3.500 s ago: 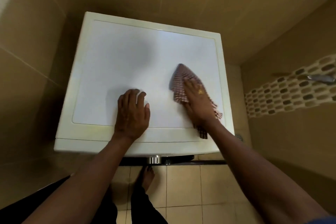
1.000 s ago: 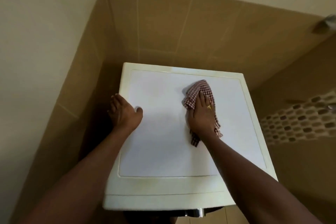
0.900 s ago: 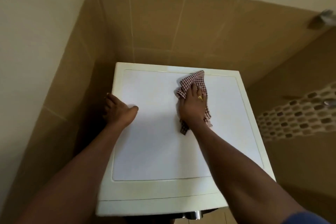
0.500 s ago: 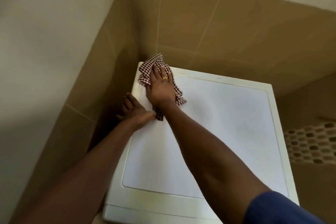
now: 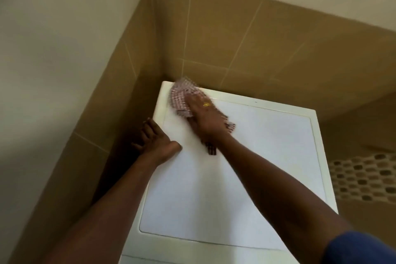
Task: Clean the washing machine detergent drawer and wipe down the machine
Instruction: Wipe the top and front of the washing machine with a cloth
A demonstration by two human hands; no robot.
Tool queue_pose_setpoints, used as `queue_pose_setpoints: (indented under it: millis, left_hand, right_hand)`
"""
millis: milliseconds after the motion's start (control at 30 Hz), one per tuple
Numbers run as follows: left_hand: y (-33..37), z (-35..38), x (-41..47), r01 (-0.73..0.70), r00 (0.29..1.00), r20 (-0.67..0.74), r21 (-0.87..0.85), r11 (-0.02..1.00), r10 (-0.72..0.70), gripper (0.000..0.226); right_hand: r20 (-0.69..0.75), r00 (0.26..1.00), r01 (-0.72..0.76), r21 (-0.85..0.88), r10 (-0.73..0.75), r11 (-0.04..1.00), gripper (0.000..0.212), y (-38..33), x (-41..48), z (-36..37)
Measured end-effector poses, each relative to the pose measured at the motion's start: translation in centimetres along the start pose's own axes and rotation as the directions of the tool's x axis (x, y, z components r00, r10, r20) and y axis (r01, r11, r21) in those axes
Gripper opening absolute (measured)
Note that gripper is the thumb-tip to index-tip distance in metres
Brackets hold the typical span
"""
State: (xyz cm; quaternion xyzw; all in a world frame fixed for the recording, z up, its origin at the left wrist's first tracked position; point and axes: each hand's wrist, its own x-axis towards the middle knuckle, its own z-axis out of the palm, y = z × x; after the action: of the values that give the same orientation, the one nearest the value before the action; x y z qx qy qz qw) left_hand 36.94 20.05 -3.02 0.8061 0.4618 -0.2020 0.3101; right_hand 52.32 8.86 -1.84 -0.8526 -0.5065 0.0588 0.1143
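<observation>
The washing machine (image 5: pixel 246 178) is seen from above, its white top filling the view from the centre toward 5 o'clock, set into a corner of tan wall tiles (image 5: pixel 257 49). A red-checked cloth (image 5: pixel 180 96) is pressed flat at the top's 11 o'clock corner by the right hand (image 5: pixel 205 118), which is blurred. Its grip is apart, with the fingers laid straight over the cloth. The left hand (image 5: pixel 156 141) is rested on the 9 o'clock edge, thumb on top and fingers draped over the side. Whether its grip is clamped there cannot be told.
</observation>
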Motion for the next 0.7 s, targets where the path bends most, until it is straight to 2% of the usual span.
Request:
queue_pose_setpoints:
  millis: [33,67,100,133,167,200,267,300,333,367,400,433,467,500,533,600,633,667,700]
  left_hand:
    - [0.0,-0.2,-0.3,0.002,1.0,0.006,-0.005,1.0,-0.002,0.143]
    - [0.2,-0.2,-0.6,0.0,1.0,0.005,0.005,1.0,0.0,0.142]
    - [0.2,-0.4,-0.8,-0.001,1.0,-0.005,0.017,1.0,0.001,0.141]
    - [0.3,-0.5,-0.9,-0.003,1.0,-0.007,0.026,1.0,0.004,0.14]
    - [0.4,-0.6,-0.9,-0.002,1.0,-0.007,0.031,1.0,0.002,0.139]
    - [0.5,-0.6,-0.9,0.007,1.0,-0.014,0.035,0.999,-0.007,0.139]
    - [0.6,-0.7,-0.7,0.02,0.999,-0.03,0.049,0.999,-0.019,0.141]
    - [0.6,-0.5,-0.7,0.019,0.999,-0.035,0.051,0.999,-0.018,0.142]
    - [0.4,-0.4,-0.5,0.015,0.999,-0.044,0.048,0.999,-0.013,0.143]
    - [0.2,-0.2,-0.4,0.012,0.998,-0.055,0.047,0.999,-0.01,0.144]
    - [0.0,0.1,-0.5,0.008,0.998,-0.065,0.051,0.999,-0.005,0.144]
    - [-0.1,0.3,-0.6,0.006,0.997,-0.076,0.06,0.998,-0.001,0.144]
    - [-0.1,0.4,-0.7,0.002,0.997,-0.078,0.07,0.998,0.004,0.144]
    - [-0.1,0.3,-0.9,0.0,0.997,-0.074,0.073,0.997,0.005,0.143]
    - [-0.1,0.1,-1.1,0.002,0.997,-0.072,0.067,0.998,0.002,0.143]
    - [0.1,-0.3,-1.8,0.016,0.996,-0.089,0.072,0.997,-0.01,0.142]
    - [0.4,-0.4,-2.2,0.011,0.994,-0.112,0.091,0.996,-0.001,0.14]
    - [0.7,-0.3,-2.7,-0.019,0.988,-0.147,0.13,0.991,0.039,0.136]
    - [1.2,0.0,-3.3,-0.087,0.974,-0.191,0.2,0.976,0.126,0.131]
  right_hand:
    - [-0.05,0.984,-0.175,-0.02,0.174,0.984,0.062,2.1,-1.0,-0.6]
    - [-0.095,0.93,-0.359,-0.023,0.356,0.933,0.062,3.7,-2.0,-1.1]
    - [-0.12,0.86,-0.501,-0.017,0.496,0.865,0.062,4.3,-2.0,-1.4]
    - [-0.141,0.81,-0.576,-0.009,0.57,0.817,0.061,4.1,-1.9,-1.4]
    - [-0.153,0.814,-0.568,0.0,0.561,0.823,0.06,3.4,-1.6,-1.4]
    - [-0.136,0.873,-0.472,0.0,0.468,0.882,0.058,2.6,-1.6,-1.2]
    - [-0.031,0.991,-0.133,-0.001,0.133,0.991,0.057,2.7,-3.1,-1.1]
    - [0.007,1.0,-0.02,-0.01,0.02,1.0,0.057,3.8,-4.6,-1.6]
    - [0.0,1.0,-0.027,-0.005,0.027,1.0,0.058,5.6,-6.0,-2.4]
    - [-0.046,0.99,-0.136,-0.001,0.136,0.991,0.059,7.6,-7.4,-3.3]
    - [-0.1,0.939,-0.329,0.016,0.329,0.944,0.06,9.7,-8.8,-4.1]
    - [-0.109,0.841,-0.528,0.041,0.529,0.848,0.06,11.2,-9.6,-5.0]
    - [-0.095,0.743,-0.661,0.048,0.662,0.749,0.06,12.0,-9.9,-5.4]
    - [-0.085,0.713,-0.694,0.052,0.696,0.718,0.058,11.8,-9.7,-5.5]
    - [-0.094,0.771,-0.627,0.064,0.63,0.776,0.056,11.2,-9.3,-5.4]
    - [-0.076,0.938,-0.336,0.047,0.339,0.941,0.056,10.5,-10.1,-5.0]
    - [-0.051,0.972,-0.227,0.029,0.228,0.973,0.058,10.8,-11.2,-4.9]
    - [-0.057,0.972,-0.229,0.01,0.229,0.973,0.059,11.5,-12.5,-4.9]
    - [-0.094,0.938,-0.334,0.01,0.333,0.943,0.06,12.4,-13.7,-4.9]
